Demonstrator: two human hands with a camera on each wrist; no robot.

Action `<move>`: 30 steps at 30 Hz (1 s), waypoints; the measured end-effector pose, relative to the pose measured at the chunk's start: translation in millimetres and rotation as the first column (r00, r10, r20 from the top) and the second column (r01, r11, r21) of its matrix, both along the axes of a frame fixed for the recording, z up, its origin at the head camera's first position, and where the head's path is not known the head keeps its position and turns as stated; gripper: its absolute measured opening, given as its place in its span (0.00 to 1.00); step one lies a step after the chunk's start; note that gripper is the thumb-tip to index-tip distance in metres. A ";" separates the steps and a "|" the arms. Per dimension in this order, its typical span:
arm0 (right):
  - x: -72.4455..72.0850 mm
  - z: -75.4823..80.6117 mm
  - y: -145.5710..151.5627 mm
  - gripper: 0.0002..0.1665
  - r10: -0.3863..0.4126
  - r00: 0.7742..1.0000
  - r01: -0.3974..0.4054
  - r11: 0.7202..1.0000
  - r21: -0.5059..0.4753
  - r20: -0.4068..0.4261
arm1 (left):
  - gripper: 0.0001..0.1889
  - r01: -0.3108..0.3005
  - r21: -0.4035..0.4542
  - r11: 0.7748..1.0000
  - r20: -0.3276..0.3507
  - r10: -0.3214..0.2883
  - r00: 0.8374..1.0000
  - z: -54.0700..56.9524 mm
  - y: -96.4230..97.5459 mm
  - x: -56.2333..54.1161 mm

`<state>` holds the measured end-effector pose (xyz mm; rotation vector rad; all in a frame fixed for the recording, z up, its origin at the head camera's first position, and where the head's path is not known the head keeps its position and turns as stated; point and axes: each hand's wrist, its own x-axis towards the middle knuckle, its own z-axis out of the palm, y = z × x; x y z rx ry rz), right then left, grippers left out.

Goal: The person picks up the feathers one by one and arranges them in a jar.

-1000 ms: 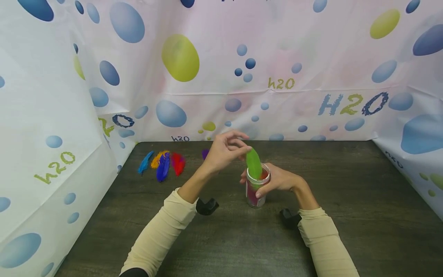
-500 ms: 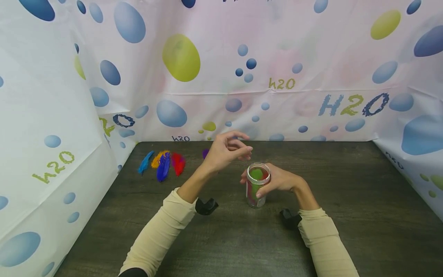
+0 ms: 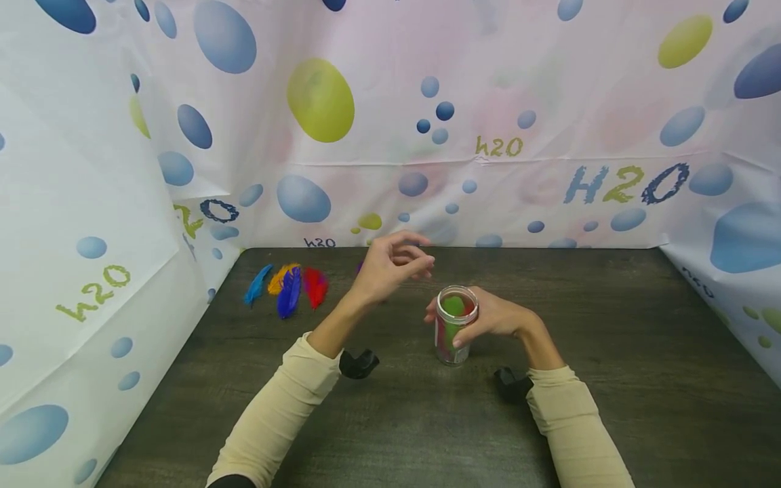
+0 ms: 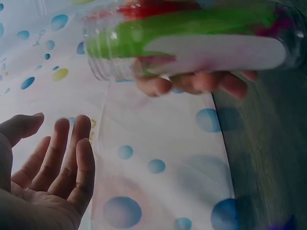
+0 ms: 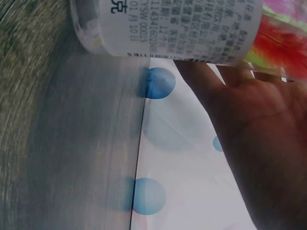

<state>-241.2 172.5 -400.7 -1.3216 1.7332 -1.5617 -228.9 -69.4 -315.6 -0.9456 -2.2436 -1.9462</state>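
In the head view my right hand [image 3: 497, 315] grips a clear glass jar [image 3: 448, 349] standing upright on the dark table. A green feather [image 3: 453, 306] is inside the jar, with red and pink ones beside it. In the left wrist view the green feather [image 4: 192, 31] lies lengthwise along the wall, behind a pale label [image 4: 220, 52]. Printed text covers the label [image 5: 182, 28] in the right wrist view, where a red feather [image 5: 280, 43] shows through the glass. My left hand [image 3: 393, 268] hovers left of the rim, fingers loosely bent and holding nothing.
At the back left of the table lie a light blue feather [image 3: 257, 285], an orange feather [image 3: 281, 278], a dark blue feather [image 3: 289, 293] and a red feather [image 3: 315, 287]. A purple one is mostly hidden behind my left hand. A spotted sheet [image 3: 378, 135] hangs behind the table.
The green feather, earlier pinched in my left hand and sticking up from the jar, has been let go and dropped inside. My left hand has drawn slightly left; the right keeps its grip.
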 end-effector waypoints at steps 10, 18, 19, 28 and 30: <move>0.9 0.0 0.0 0.32 -0.003 1.000 0.003 1.000 0.005 -0.017 | 0.10 -0.211 -0.206 0.955 -0.265 0.153 0.952 -17.9 -21.1 -9.3; 2.3 0.3 -0.8 0.33 -0.011 1.000 0.011 1.000 0.019 0.004 | 0.09 -0.353 -0.277 0.894 -0.316 0.262 0.912 -35.3 -39.6 -22.6; 2.4 0.3 -0.8 0.33 -0.010 1.000 0.010 1.000 0.020 0.003 | 0.09 -0.368 -0.284 0.885 -0.313 0.277 0.908 -37.4 -42.1 -24.6; 1.9 0.8 -1.0 0.34 0.001 1.000 -0.001 1.000 0.005 -0.001 | 0.09 -0.469 -0.323 0.822 -0.283 0.389 0.877 -52.4 -60.7 -35.7; 1.6 0.4 -0.5 0.34 -0.002 1.000 0.002 1.000 0.008 0.001 | 0.09 -0.486 -0.336 0.807 -0.274 0.410 0.870 -55.3 -65.7 -37.6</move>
